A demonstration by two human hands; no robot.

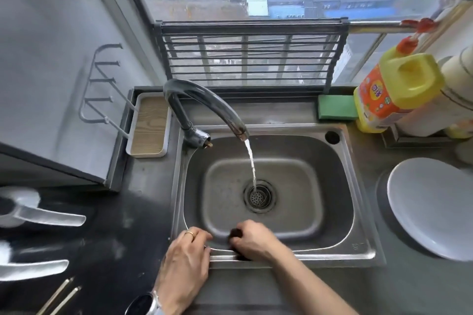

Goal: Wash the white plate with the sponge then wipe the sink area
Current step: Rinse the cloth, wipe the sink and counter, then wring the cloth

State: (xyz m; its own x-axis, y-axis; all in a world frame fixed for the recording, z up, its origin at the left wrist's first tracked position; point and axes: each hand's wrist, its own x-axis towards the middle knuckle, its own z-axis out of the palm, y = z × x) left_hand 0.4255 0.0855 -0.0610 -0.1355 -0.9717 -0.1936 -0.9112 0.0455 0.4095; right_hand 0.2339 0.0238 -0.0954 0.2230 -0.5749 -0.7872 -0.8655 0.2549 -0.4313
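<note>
Your right hand (pixel 252 239) squeezes something dark, maybe a rag; your left hand (pixel 188 258) rests flat. Wet it, then fetch the white plate (pixel 432 207) at three o'clock.

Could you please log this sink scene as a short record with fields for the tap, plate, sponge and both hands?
tap: faucet running, stream falling onto the drain strainer
plate: white plate on the counter right of the sink, not in hand
sponge: green sponge on the ledge behind the sink, beside the yellow detergent bottle
left hand: fingers resting on the sink's front rim
right hand: curled round a small dark object at the front rim; what it is cannot be told
</note>
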